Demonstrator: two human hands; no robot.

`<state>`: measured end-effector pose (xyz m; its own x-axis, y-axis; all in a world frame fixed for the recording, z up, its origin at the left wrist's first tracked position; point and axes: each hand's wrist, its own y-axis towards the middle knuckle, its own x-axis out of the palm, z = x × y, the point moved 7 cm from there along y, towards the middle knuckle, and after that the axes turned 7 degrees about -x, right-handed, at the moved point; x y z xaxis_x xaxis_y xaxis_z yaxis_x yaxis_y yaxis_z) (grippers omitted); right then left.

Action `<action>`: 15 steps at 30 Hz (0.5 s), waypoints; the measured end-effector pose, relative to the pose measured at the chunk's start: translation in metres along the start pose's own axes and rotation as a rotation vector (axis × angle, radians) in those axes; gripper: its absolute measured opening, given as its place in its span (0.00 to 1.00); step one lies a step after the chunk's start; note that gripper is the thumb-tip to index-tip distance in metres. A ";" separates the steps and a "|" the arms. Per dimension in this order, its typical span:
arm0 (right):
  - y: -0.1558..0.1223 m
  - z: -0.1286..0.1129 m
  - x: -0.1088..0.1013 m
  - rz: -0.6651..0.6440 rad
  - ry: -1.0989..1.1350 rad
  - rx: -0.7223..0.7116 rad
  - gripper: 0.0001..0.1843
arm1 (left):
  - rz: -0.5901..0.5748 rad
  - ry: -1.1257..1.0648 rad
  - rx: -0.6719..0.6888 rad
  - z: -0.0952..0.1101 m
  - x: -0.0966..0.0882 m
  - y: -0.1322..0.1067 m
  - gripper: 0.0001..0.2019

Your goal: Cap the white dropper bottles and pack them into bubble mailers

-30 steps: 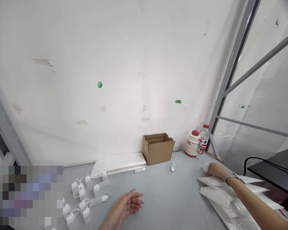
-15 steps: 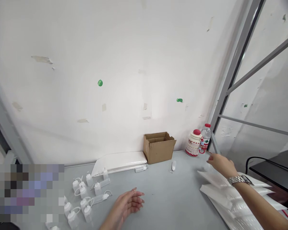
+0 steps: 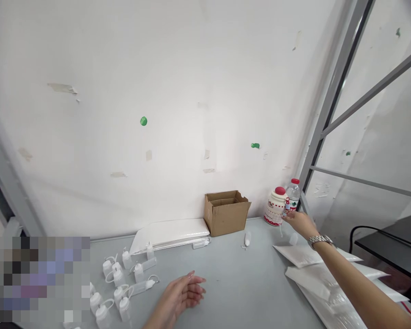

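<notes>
My left hand [image 3: 181,294] hovers over the middle of the grey table [image 3: 239,283], its fingers loosely curled and apart, with nothing in them. Off to its left is a group of small translucent squeeze bottles [image 3: 125,308] with white caps and looped straps, some upright and some lying. My right hand [image 3: 299,224], with a metal watch at the wrist, is closed in front of the red-topped jar [image 3: 274,208]. Below its fingers shows part of a translucent squeeze bottle [image 3: 293,238], mostly covered by the hand. White padded mailers [image 3: 308,278] lie stacked under the right forearm.
A cardboard box [image 3: 229,219] stands against the wall, beside a flat white stack [image 3: 171,233]. One squeeze bottle [image 3: 248,238] lies in front of the box. A water bottle [image 3: 293,196] stands behind the jar. Metal frame posts [image 3: 329,109] rise at the right.
My right hand has moved left, toward the jar, uncovering more of the upper mailers. A white strip now shows below its fingertips. My left hand has stayed almost still.
</notes>
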<state>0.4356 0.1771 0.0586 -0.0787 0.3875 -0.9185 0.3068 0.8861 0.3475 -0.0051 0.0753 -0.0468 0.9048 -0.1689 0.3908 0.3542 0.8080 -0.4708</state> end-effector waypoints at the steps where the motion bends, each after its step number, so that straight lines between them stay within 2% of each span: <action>1: -0.002 0.003 0.002 -0.015 -0.020 0.013 0.17 | -0.002 0.001 0.003 0.000 0.000 0.000 0.21; 5: -0.014 0.012 0.014 -0.135 -0.087 0.043 0.21 | -0.013 0.001 0.009 0.001 0.002 -0.003 0.21; 11: -0.019 0.019 0.039 -0.340 -0.102 -0.002 0.11 | -0.005 0.006 0.013 0.002 0.002 -0.004 0.22; 13: -0.016 0.018 0.041 -0.333 -0.103 -0.015 0.12 | 0.000 0.010 0.006 0.002 0.001 -0.003 0.22; 15: -0.011 0.013 0.037 -0.244 -0.111 -0.039 0.14 | 0.003 0.009 -0.005 0.001 0.000 -0.002 0.22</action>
<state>0.4419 0.1784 0.0182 -0.0404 0.1334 -0.9902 0.2542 0.9598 0.1189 -0.0057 0.0743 -0.0456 0.9078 -0.1718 0.3825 0.3530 0.8056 -0.4758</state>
